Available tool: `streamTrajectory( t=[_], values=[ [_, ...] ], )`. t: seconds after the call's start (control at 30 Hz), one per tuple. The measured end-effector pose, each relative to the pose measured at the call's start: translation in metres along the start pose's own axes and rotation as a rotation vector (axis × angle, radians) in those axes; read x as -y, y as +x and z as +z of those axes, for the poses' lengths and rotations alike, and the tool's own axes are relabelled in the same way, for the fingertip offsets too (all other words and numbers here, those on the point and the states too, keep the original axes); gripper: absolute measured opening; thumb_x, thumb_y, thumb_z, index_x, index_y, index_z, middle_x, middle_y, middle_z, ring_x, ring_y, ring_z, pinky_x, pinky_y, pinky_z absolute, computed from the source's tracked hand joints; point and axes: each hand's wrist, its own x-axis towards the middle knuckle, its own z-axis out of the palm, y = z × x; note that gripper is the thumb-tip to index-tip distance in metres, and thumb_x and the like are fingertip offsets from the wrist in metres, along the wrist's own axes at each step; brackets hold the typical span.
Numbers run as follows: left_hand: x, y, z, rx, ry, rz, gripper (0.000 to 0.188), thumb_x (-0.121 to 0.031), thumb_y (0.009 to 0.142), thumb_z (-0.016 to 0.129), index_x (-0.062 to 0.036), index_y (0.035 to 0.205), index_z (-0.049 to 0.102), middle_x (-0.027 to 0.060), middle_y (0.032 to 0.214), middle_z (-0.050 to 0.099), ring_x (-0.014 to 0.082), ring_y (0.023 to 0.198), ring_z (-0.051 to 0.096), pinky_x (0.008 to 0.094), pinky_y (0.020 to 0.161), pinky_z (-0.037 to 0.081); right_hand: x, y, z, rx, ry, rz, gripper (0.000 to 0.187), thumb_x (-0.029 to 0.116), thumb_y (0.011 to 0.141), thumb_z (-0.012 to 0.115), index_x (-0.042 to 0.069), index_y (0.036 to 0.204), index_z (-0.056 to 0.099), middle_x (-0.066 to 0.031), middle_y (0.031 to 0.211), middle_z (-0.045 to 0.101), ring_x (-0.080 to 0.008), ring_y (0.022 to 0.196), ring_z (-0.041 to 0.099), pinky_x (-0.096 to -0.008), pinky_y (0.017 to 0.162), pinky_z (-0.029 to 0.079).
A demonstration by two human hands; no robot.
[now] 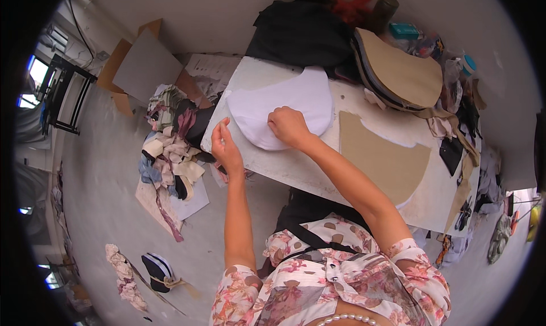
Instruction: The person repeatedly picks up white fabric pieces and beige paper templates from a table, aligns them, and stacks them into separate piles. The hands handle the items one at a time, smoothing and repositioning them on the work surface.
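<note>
A white curved fabric panel [284,107], perhaps several layers, lies on the white table near its left end. Over its near part is my right hand [288,127], fingers curled closed; what they hold, if anything, is hidden. My left hand [226,148] is at the table's left edge, just beside the panel, with its fingers stretched upward and nothing visible in them. To the right of my right hand lies a tan curved fabric panel [381,161] with a white edge showing under it.
Black cloth [301,33] and a stack of tan and dark panels [401,70] stand at the table's back. Scissors [464,215] lie by the right edge. Fabric scraps [170,149] are heaped left of the table, near an open cardboard box [145,70]. A tied bundle [158,272] is on the floor.
</note>
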Motion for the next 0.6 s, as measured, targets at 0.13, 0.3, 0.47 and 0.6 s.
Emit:
streamTrajectory(
  t=[0.13,0.3,0.47,0.6],
  values=[
    [0.016,0.012,0.016,0.204,0.344,0.266,0.035,-0.023,0.095,0.049,-0.0046,0.124,0.058,0.0148,0.132,0.053,0.0337,0.131,0.039,0.0468,0.109,0.026,-0.002,0.002,-0.006,0.04,0.004,-0.004,0.012,0.013,0.079,0.057,0.005,0.078,0.066,-0.0129,0.077,0.064,-0.0322,0.078,0.06,-0.0434,0.068,0.048],
    [0.046,0.006,0.026,0.35,0.765,0.302,0.051,-0.026,0.092,0.051,-0.0074,0.138,0.043,0.0138,0.148,0.034,0.0312,0.14,0.026,0.0606,0.109,0.014,-0.023,0.004,-0.015,-0.092,0.321,0.147,0.015,0.015,0.083,0.053,0.004,0.081,0.064,-0.0117,0.071,0.061,-0.0242,0.069,0.06,-0.0363,0.065,0.049],
    [0.052,0.003,0.029,0.328,0.877,0.34,0.05,-0.027,0.093,0.049,-0.0044,0.137,0.044,0.0141,0.148,0.034,0.03,0.139,0.027,0.0592,0.11,0.014,-0.065,-0.01,-0.105,-0.221,1.145,0.415,0.019,0.021,0.088,0.051,0.004,0.091,0.06,-0.0029,0.082,0.06,-0.0127,0.073,0.059,-0.0257,0.059,0.05],
    [0.056,0.005,0.027,0.336,0.908,0.33,0.049,-0.028,0.094,0.048,-0.0046,0.137,0.044,0.0134,0.149,0.033,0.0298,0.139,0.028,0.0588,0.11,0.014,-0.082,-0.043,-0.184,-0.37,1.349,0.204,0.024,0.025,0.092,0.049,0.004,0.096,0.058,-0.0032,0.086,0.062,-0.0113,0.076,0.059,-0.0279,0.071,0.051]
  ],
)
